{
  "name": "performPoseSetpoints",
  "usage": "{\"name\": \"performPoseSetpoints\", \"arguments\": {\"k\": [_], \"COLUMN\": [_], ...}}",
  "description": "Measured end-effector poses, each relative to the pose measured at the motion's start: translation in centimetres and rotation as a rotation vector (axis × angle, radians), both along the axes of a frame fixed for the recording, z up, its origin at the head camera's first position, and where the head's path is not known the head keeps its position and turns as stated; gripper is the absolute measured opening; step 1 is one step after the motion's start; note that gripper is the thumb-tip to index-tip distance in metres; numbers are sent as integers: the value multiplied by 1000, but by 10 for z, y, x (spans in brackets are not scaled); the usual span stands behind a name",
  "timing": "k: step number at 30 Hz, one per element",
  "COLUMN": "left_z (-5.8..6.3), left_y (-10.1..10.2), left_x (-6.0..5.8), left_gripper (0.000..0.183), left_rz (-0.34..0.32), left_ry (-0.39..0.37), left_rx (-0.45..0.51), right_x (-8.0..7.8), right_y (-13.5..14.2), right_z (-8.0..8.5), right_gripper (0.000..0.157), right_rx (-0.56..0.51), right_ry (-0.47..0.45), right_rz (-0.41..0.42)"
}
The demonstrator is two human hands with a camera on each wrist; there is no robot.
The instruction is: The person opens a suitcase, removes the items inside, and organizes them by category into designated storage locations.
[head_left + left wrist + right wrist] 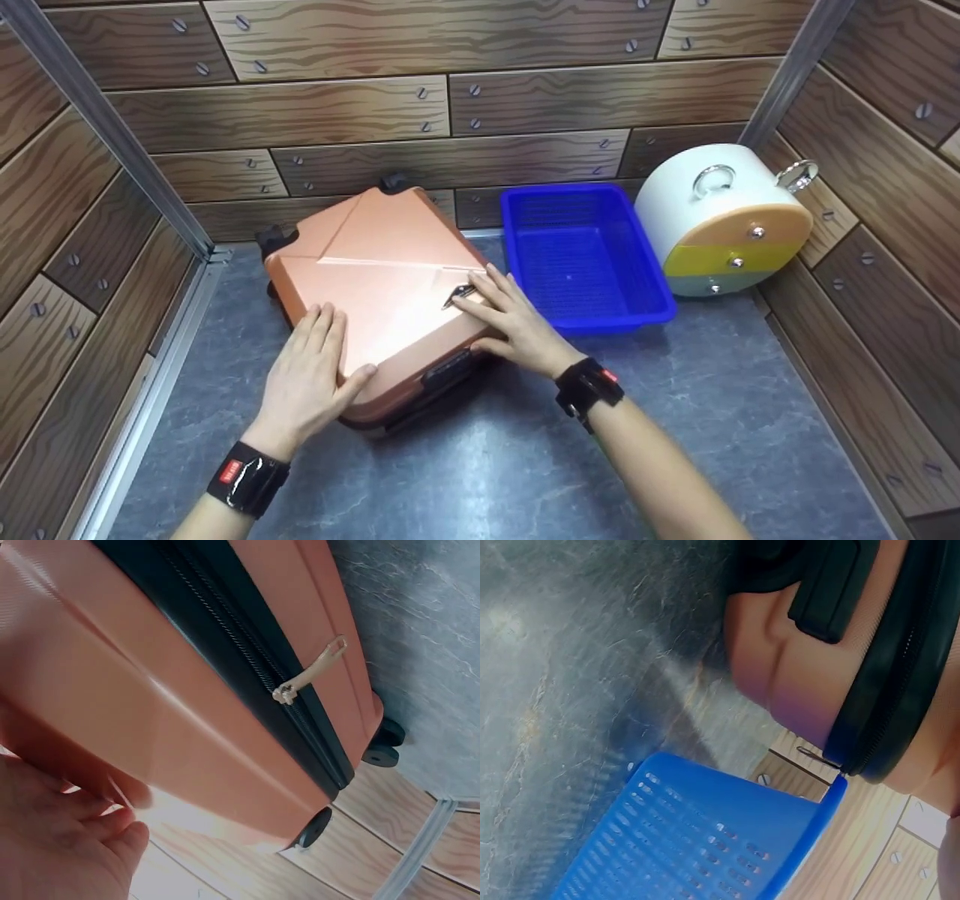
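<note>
A rose-gold hard-shell suitcase (382, 240) lies flat on the grey floor, its wheels toward the back wall. My left hand (304, 379) rests on its near left edge, fingers straight across the top and thumb spread toward the near corner. On the near right corner, my right hand (517, 322) lies with extended fingers beside a dark badge (459, 294), the thumb lower by the edge. Below that hand, a black carry handle (448, 369) sits on the near side. A black zipper band runs round the suitcase, and a metal zipper pull (313, 673) shows in the left wrist view.
Right of the suitcase stands a blue perforated plastic basket (600, 324), close to it. Beyond the basket is a rounded white drawer box (675, 180) with coloured drawer fronts and ring handles. Wood-patterned walls (337, 112) enclose the floor (712, 390) at the back and sides.
</note>
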State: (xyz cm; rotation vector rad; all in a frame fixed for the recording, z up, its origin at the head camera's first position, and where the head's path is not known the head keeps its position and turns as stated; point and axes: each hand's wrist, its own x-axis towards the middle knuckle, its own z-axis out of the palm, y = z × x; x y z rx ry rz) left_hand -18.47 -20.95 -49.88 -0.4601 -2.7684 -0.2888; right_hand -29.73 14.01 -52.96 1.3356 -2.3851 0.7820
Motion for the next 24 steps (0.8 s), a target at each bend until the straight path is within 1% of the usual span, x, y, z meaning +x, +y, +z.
{"name": "performPoseSetpoints", "arguments": {"k": [3, 6, 8, 11, 14, 16, 18, 20, 24], "left_z": [-1, -2, -3, -4, -4, -4, -4, -4, -4], "left_y": [-2, -6, -10, -17, -23, -25, -25, -23, -14], "left_x": [1, 1, 2, 1, -1, -2, -5, -7, -8], "left_gripper": [97, 102, 106, 111, 113, 112, 111, 110, 111], "left_rz": [-28, -70, -108, -184, -255, -288, -298, -293, -256], "left_ry": [4, 7, 12, 23, 46, 62, 70, 72, 68], "left_rx": [-17, -30, -41, -57, -89, -116, -139, -153, -148], "right_x": [-2, -4, -5, -7, -11, -14, -16, -18, -16], "right_y": [0, 1, 2, 4, 5, 6, 7, 8, 6], "right_z": [-1, -3, -4, -5, -4, -3, -1, 0, 4], "right_gripper": [72, 72, 72, 72, 71, 71, 71, 72, 72], "right_rx": [-15, -27, -23, -6, 16, 29, 44, 65, 93], "right_ry": [-6, -16, -35, -57, -73, -78, -84, -101, -131], "right_rz": [-11, -24, -35, -55, -81, -103, -132, -171, -237]}}
